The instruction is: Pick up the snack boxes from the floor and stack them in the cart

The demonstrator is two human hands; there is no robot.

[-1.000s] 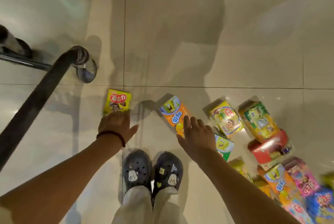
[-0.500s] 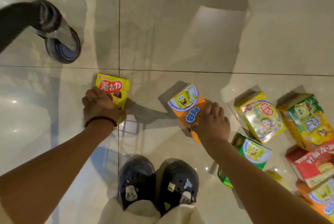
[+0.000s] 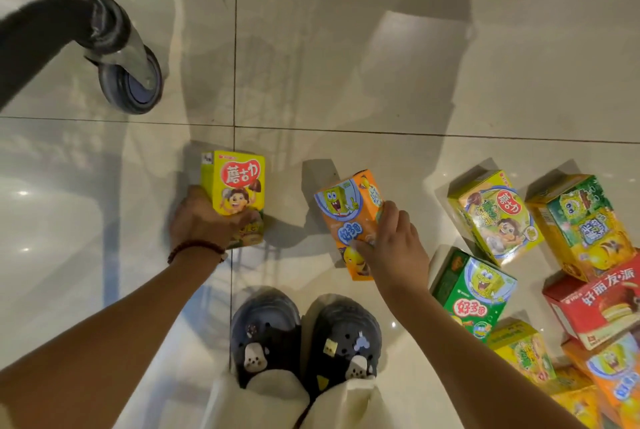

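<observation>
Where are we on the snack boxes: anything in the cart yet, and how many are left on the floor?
Done: cannot tell; only the cart's wheel and frame show, not its basket. In hand: the left hand grips the yellow mushroom-snack box, and the right hand grips the orange SpongeBob box. Left: a pile at right, including a green SpongeBob box and a red pie box; it runs off-frame, so no count.

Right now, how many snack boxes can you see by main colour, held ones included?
Yellow snack boxes: 5
Orange snack boxes: 2
Green snack box: 1
Red snack box: 1
Total: 9. The frame cuts off the lower right pile, so more may be hidden.
</observation>
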